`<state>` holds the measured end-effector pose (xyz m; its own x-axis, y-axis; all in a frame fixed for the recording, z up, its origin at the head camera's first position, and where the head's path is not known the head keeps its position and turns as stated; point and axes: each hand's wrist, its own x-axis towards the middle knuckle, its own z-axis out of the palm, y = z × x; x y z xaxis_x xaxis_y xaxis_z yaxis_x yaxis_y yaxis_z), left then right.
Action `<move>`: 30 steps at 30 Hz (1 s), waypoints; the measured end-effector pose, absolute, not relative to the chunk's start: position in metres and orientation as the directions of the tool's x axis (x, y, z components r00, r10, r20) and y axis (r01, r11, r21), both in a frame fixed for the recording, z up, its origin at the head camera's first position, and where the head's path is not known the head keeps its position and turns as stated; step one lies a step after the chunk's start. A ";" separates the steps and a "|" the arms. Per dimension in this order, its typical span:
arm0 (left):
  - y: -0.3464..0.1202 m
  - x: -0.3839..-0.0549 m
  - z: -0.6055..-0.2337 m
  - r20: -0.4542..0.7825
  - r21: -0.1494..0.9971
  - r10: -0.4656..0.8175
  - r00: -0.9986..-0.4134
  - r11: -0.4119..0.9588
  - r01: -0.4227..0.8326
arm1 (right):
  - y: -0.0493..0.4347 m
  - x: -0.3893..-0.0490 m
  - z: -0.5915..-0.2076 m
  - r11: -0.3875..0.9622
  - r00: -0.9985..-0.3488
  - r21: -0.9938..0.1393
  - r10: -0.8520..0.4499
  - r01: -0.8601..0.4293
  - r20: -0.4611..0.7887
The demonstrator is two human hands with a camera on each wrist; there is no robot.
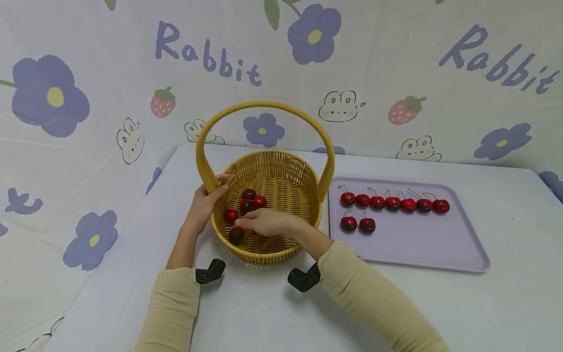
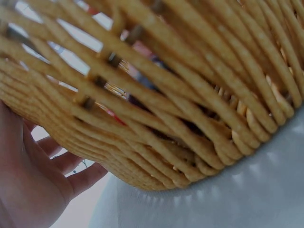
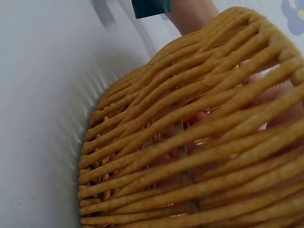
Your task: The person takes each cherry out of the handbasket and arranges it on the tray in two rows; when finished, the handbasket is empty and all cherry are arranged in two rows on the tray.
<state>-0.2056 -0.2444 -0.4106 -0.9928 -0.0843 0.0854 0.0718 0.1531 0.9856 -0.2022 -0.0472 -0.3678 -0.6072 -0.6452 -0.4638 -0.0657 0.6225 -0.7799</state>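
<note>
A yellow woven basket [image 1: 268,256] with a tall arched handle stands mid-table. My left hand [image 1: 203,208] holds its left rim beside the foot of the handle; in the left wrist view, the fingers [image 2: 88,178] lie along the rim. My right hand [image 1: 274,222] reaches down inside the basket, fingertips beside a dark red cherry [image 1: 236,235]. Whether they pinch anything is hidden. Several more cherries lie in the basket's left half, among them a bright red cherry [image 1: 259,201]. Through the weave, the right wrist view shows only bits of red and of the hand.
Right of the basket lies a lilac tray [image 1: 418,244]. It bears a back row of several stemmed cherries [image 1: 408,205] and two more cherries [image 1: 367,225] in front, at its left. A printed cloth [image 1: 374,73] hangs behind the white table [image 1: 264,318].
</note>
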 end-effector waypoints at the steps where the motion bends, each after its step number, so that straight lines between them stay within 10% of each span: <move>1: -0.244 -0.206 -0.411 0.086 0.986 -0.085 -0.993 0.152 0.072 | -0.047 -0.202 -0.368 0.625 -0.595 -0.776 -0.658 -0.090 -0.461; 19: -0.245 -0.207 -0.412 0.087 0.984 -0.088 -0.992 0.163 0.072 | -0.040 -0.199 -0.367 0.459 -0.453 -0.883 -0.810 -0.095 -0.372; 30: -0.244 -0.207 -0.413 0.087 0.985 -0.094 -0.992 0.158 0.071 | -0.024 -0.202 -0.365 0.427 -0.525 -0.898 -0.791 -0.107 -0.314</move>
<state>-0.2070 -0.2440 -0.4127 -0.9917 -0.0942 0.0871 0.0714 0.1584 0.9848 -0.2019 -0.0240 -0.3645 -0.5255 -0.7908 -0.3138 -0.1065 0.4271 -0.8979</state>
